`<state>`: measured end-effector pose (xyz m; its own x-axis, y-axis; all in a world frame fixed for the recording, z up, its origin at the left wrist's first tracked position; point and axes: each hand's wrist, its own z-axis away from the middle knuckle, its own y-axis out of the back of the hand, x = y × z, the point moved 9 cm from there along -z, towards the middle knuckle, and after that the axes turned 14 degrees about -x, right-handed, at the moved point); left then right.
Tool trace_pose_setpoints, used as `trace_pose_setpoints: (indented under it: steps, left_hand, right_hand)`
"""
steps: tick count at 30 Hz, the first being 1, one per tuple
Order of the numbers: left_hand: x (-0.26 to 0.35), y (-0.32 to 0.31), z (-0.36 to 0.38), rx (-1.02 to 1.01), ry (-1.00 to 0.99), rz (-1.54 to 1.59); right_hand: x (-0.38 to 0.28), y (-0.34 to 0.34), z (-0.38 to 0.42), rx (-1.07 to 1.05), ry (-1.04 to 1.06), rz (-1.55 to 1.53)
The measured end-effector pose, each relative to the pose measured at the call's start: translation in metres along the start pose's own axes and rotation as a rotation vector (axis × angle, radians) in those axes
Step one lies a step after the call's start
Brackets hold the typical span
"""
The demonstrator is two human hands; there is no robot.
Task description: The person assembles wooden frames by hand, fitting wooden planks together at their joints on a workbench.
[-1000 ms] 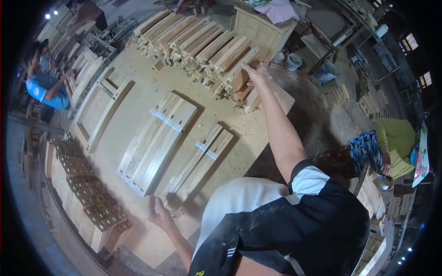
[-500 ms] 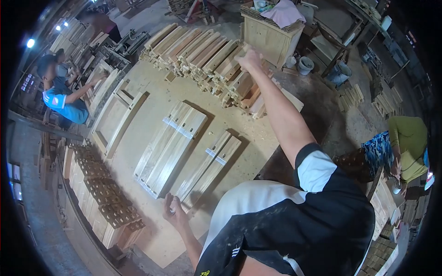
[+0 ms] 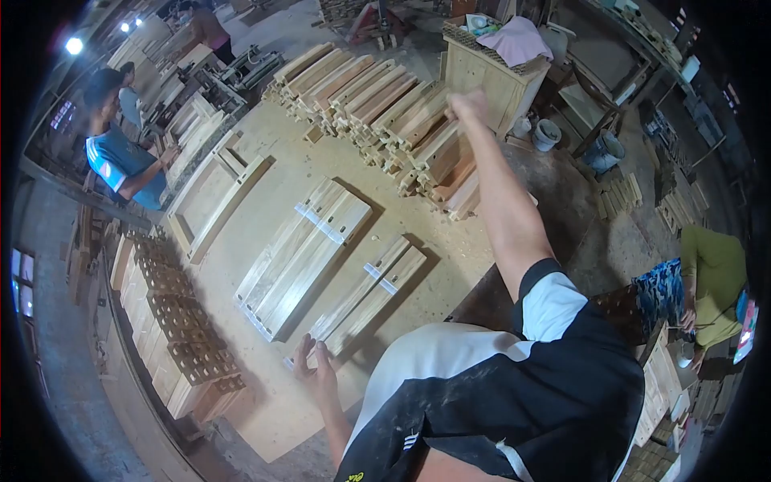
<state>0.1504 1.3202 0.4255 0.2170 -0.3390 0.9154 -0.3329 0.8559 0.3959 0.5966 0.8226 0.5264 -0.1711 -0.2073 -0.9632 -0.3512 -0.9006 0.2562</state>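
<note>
My right hand (image 3: 467,106) reaches over the far right part of a stack of wooden pieces (image 3: 377,96), its fingers curled; what they hold, if anything, is hidden. Down at the near end of two narrow boards (image 3: 369,299), my left hand (image 3: 317,371) has its fingers apart and no object visible in its grasp. Left of those boards lie wider boards (image 3: 301,261) side by side, with dark slots at their ends. Bluish-white lines cross both groups.
A wooden frame (image 3: 229,197) lies at the table's far left. Slotted pieces (image 3: 173,321) stand stacked at the left edge. People are at the left (image 3: 128,165) and right (image 3: 711,281). A wooden cabinet (image 3: 490,80) and buckets (image 3: 547,135) stand beyond the stack.
The view has shifted, so the table's contents appear slightly further right. My left hand's fingers have spread. My right hand remains over the stack, with its fingers curled more.
</note>
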Motion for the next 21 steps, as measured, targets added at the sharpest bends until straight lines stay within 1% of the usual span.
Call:
trace_pose_setpoints:
  steps: [1, 2, 5, 6, 7, 9, 10, 13, 14, 17, 18, 21]
  left_hand:
    - [0.004, -0.001, 0.001, -0.014, -0.002, -0.054]
    - [0.009, -0.003, 0.004, 0.007, 0.069, 0.048]
    - [-0.003, -0.014, -0.007, -0.009, -0.063, 0.080]
    - [0.000, -0.019, -0.009, -0.009, -0.049, 0.133]
    - [0.003, -0.025, -0.011, -0.015, -0.065, 0.130]
    - [0.010, -0.033, -0.013, -0.027, -0.096, 0.115]
    - [0.019, -0.038, -0.013, -0.048, -0.126, 0.071]
    - [0.058, -0.048, -0.009, -0.138, -0.218, -0.066]
    - [0.061, -0.049, -0.005, -0.135, -0.260, -0.140]
    - [0.057, -0.045, 0.007, -0.087, -0.299, -0.177]
    - [0.048, -0.042, 0.010, -0.073, -0.253, -0.173]
    - [0.016, -0.033, 0.021, -0.033, -0.113, -0.156]
  right_hand:
    - [-0.006, 0.007, 0.006, -0.005, 0.024, -0.053]
    - [0.002, 0.007, -0.021, -0.092, 0.041, -0.056]
    - [0.014, 0.003, -0.040, -0.182, 0.014, -0.087]
    - [0.021, -0.004, -0.042, -0.226, -0.010, -0.084]
    - [0.016, -0.006, -0.045, -0.202, 0.079, 0.130]
    - [0.002, -0.019, -0.021, -0.142, 0.250, 0.551]
    - [0.004, -0.031, -0.018, -0.236, 0.230, 0.586]
    - [-0.003, -0.042, -0.018, -0.221, 0.245, 0.701]
    - [-0.001, -0.046, -0.031, -0.256, 0.209, 0.731]
    - [0.007, -0.051, -0.061, -0.229, 0.164, 0.755]
    - [-0.005, -0.053, -0.055, -0.246, 0.171, 0.726]
    - [-0.035, -0.103, -0.042, -0.425, 0.469, 0.723]
